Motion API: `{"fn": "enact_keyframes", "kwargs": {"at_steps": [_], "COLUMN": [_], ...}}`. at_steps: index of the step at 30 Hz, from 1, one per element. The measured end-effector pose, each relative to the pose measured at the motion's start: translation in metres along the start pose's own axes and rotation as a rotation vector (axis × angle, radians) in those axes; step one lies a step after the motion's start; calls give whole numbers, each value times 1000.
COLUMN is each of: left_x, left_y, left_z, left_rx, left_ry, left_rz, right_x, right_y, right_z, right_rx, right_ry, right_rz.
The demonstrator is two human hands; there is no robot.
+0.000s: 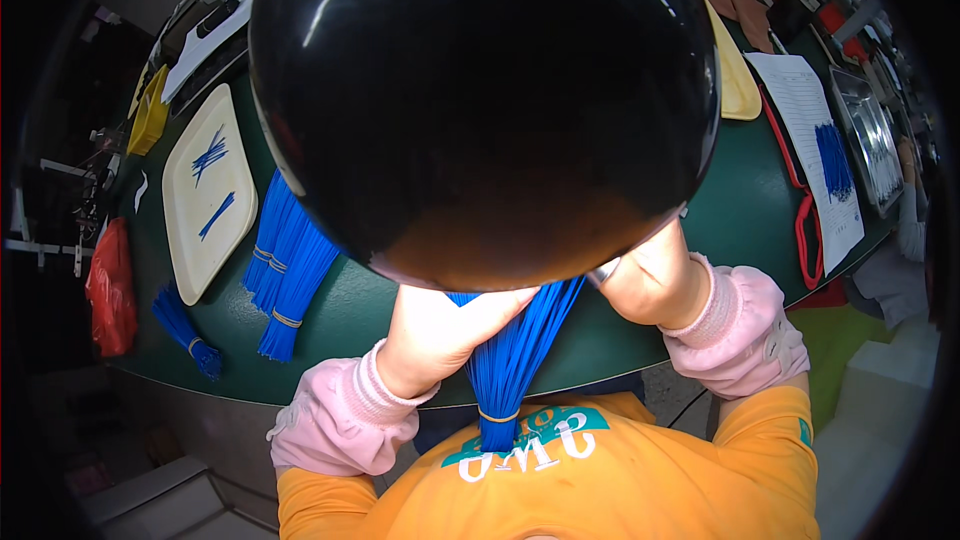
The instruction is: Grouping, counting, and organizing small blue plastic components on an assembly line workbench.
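Note:
A large glossy black dome (490, 110) fills the middle of the view and hides my fingertips. My left hand (430, 333) is closed around a bundle of thin blue wires (515, 360), its thumb lying across them. A tan rubber band ties that bundle near its lower end, which rests against my orange shirt; the upper ends go under the dome. At the dome's lower right edge, my right hand (650, 280) is curled, its fingers mostly hidden. A small shiny metal piece (604, 273) shows beside it; what it belongs to is hidden.
On the green table (350, 330), banded blue wire bundles (295, 270) lie left of my hands, near a cream tray (185, 230) with loose wires. A red bag (110, 290) hangs at the left edge. On the right are red-handled pliers or scissors (806, 240), a paper sheet (800, 90) and a clear tray (870, 130).

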State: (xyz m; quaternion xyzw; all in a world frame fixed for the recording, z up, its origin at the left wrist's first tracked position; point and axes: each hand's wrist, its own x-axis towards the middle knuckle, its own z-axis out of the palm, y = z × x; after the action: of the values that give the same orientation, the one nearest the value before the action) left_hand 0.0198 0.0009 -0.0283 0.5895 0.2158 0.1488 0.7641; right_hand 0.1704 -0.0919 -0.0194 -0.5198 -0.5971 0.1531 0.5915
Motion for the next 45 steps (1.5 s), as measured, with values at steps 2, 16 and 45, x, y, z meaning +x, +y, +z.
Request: {"fn": "enact_keyframes", "kwargs": {"at_steps": [2,16,45], "left_x": [-1,-1,2], "left_y": [-2,-2,-5], "left_z": [2,0,-3], "left_rx": [-7,-82,-315], "left_ry": [37,45,-6], "left_rz": [34,-31,-147], "right_x": [0,0,5], "right_y": [1,2,-1], "right_z": [0,1,-3], "right_rx": [74,99,-88], "right_ry": [8,-17,-72], "right_rz": [24,41,-131]}}
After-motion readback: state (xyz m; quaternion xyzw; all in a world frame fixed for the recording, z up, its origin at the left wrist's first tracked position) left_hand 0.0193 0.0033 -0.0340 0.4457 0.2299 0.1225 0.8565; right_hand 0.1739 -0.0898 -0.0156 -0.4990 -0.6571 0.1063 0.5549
